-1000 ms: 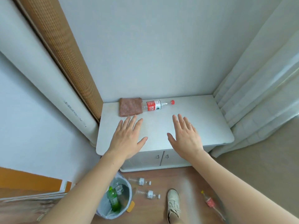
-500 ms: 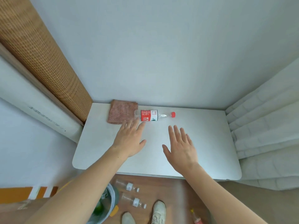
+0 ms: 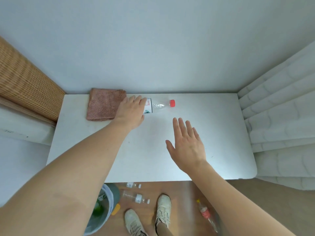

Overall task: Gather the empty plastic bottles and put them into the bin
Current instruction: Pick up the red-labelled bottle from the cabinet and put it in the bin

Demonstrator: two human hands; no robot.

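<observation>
Left hand [image 3: 131,111] curls over the one tabletop bottle [image 3: 157,105]; right hand [image 3: 187,147] hovers nearer, spread, well apart. Three bottles lie on the floor [image 3: 136,198].

Bare tabletop [image 3: 204,133] lies open; cloth [image 3: 104,106] crowds the bottle [image 3: 156,106].

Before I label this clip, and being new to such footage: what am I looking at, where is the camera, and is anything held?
A head-worn camera looks down at a person's bare hands over a white cabinet top. The left hand lies over a lying clear bottle with a red cap, beside a pink cloth; a closed grasp isn't visible. The right hand hovers open, empty. On the floor: three more bottles and the bin.
</observation>
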